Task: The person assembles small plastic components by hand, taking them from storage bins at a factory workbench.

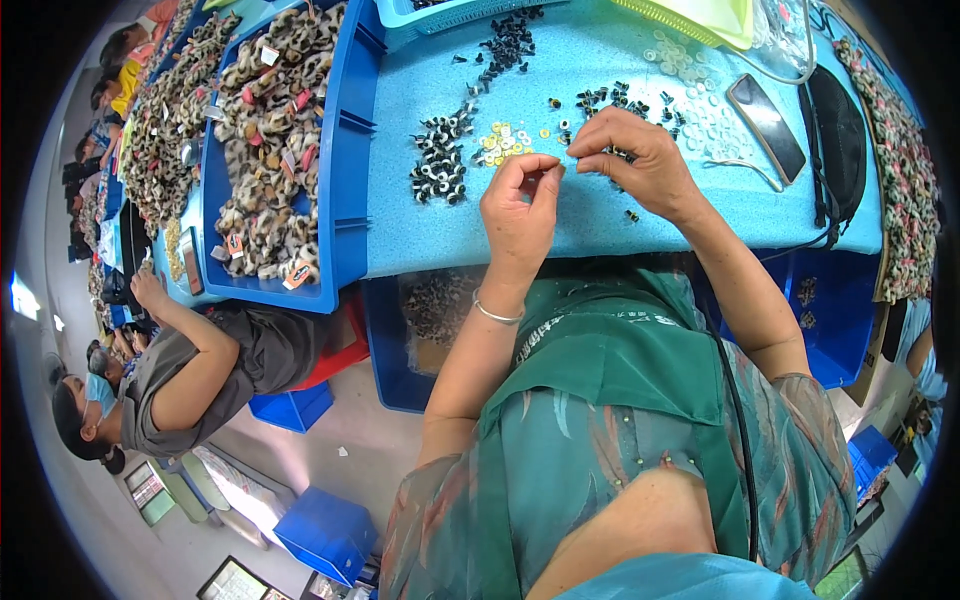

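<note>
Over the light blue table point(420, 235), my left hand point(520, 205) and my right hand point(640, 160) meet almost fingertip to fingertip. Each is closed in a pinch; whatever lies between thumb and finger is too small to make out. Just left of my left hand are small yellow and white rings point(503, 143) and a cluster of black-and-white plastic toy eyes point(440, 165). Beneath and behind my right hand lie small black pieces point(620, 97), some with yellow. Farther back, a trail of black stemmed pieces point(510, 45) runs away from me.
A blue crate point(345, 140) full of spotted plush pieces point(275, 130) stands at left. At right are translucent washers point(715, 105), a phone point(768, 128), a white curved tool point(750, 172) and a black pouch point(838, 150). A yellow-green basket point(700, 18) sits behind. Another person point(190, 380) works at left.
</note>
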### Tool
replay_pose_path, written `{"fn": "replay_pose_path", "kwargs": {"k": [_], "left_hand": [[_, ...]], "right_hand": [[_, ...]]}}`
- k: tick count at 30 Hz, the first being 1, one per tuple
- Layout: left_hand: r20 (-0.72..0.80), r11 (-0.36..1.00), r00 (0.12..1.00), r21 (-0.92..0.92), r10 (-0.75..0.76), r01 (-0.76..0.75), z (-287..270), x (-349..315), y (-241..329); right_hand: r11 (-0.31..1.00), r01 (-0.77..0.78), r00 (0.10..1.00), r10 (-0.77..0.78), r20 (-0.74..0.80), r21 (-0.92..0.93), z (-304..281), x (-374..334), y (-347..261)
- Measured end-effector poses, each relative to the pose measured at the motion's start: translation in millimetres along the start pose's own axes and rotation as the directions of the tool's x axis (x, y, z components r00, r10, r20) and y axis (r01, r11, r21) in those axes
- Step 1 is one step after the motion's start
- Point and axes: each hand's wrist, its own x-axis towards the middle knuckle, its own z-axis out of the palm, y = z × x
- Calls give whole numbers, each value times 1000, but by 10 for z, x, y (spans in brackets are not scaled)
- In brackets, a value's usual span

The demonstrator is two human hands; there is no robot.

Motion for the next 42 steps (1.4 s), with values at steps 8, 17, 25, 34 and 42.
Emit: {"fn": "replay_pose_path", "kwargs": {"k": [8, 17, 25, 34, 42], "left_hand": [[328, 227, 843, 863, 426, -451, -142, 496, -104], [319, 152, 931, 926, 177, -347, -57, 637, -59], [330, 246, 930, 899, 161, -361, -75, 619, -63], [329, 191, 930, 915, 162, -356, -49, 650, -78], [76, 678, 994, 735, -83, 1, 66, 423, 131]], "right_hand": [[994, -112, 993, 111, -36, -8, -65, 73, 81], [996, -88, 996, 88, -22, -4, -23, -21, 94], [967, -245, 969, 248, -26, 74, -49, -79, 117], [973, -224, 974, 226, -31, 55, -57, -103, 106], [953, -247, 962, 263, -70, 176, 32, -143, 161]]}}
